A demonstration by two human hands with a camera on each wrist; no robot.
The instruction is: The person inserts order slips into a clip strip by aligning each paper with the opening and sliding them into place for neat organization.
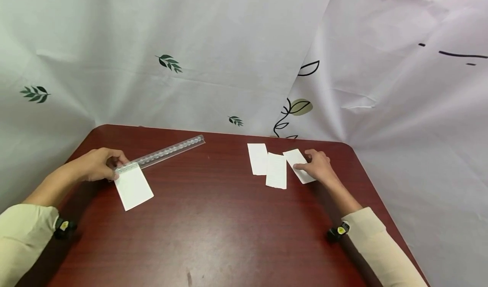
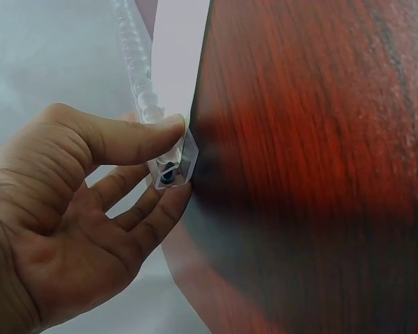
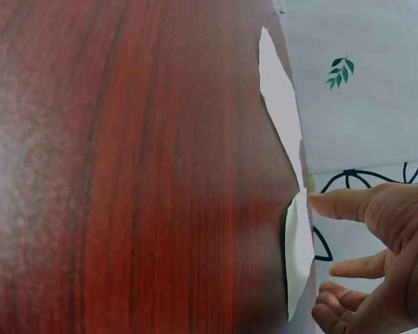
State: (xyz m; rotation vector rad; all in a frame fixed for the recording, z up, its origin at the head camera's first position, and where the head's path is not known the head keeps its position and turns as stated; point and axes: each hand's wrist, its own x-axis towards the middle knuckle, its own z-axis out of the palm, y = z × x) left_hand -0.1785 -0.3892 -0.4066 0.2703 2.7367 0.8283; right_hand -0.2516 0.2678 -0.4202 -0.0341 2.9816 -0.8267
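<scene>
My left hand (image 1: 97,164) pinches the near end of a long clear plastic tube (image 1: 167,151) with a row of round clear shapes along it. A white paper piece (image 1: 133,187) lies against that end, its corner under my thumb in the left wrist view. Fingers curl beneath the tube's angular end (image 2: 173,174). On the right, my right hand (image 1: 318,166) is at a white paper slip (image 1: 297,162), thumb on its face and the other fingers spread past its edge. Two more white slips, one at the left (image 1: 258,159) and one in the middle (image 1: 276,171), lie beside it.
The dark red wooden table (image 1: 213,227) has rounded back corners. Behind it hangs a pale cloth (image 1: 213,45) with leaf prints, which also runs down both sides. A black wrist camera (image 1: 337,232) sits on the right wrist, another (image 1: 64,227) on the left.
</scene>
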